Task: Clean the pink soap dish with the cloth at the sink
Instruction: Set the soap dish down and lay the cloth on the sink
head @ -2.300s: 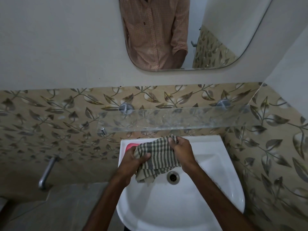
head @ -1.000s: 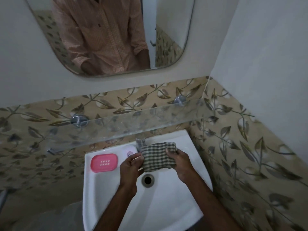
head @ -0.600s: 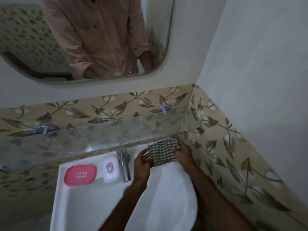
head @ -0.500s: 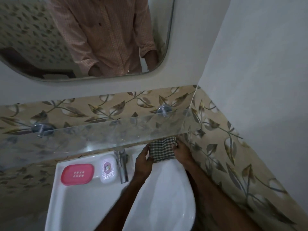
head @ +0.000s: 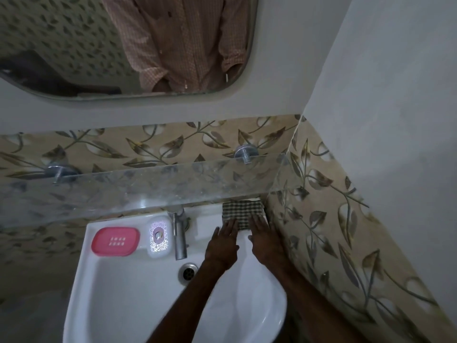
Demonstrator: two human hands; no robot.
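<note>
On the white ceramic sink's (head: 259, 325) back right corner lies the folded green-checked cloth (head: 242, 213) — left hand (head: 223, 246) and right hand (head: 265, 241) flat, fingers spread, fingertips on it. Across the tap (head: 180, 235), the oval pink plastic soap dish (head: 115, 241) sits on the back left ledge.

Soap dish (head: 115, 241) sitting on sink (head: 138, 293) back ledge, far left; soap bar (head: 159, 235) just right of it, then tap (head: 178, 233) at centre; cloth (head: 243, 214) lying on back-right corner under glass shelf (head: 148, 189); left hand (head: 223, 243) and right hand (head: 263, 240) resting flat at cloth's front edge; drain (head: 188, 269) in basin before tap
</note>
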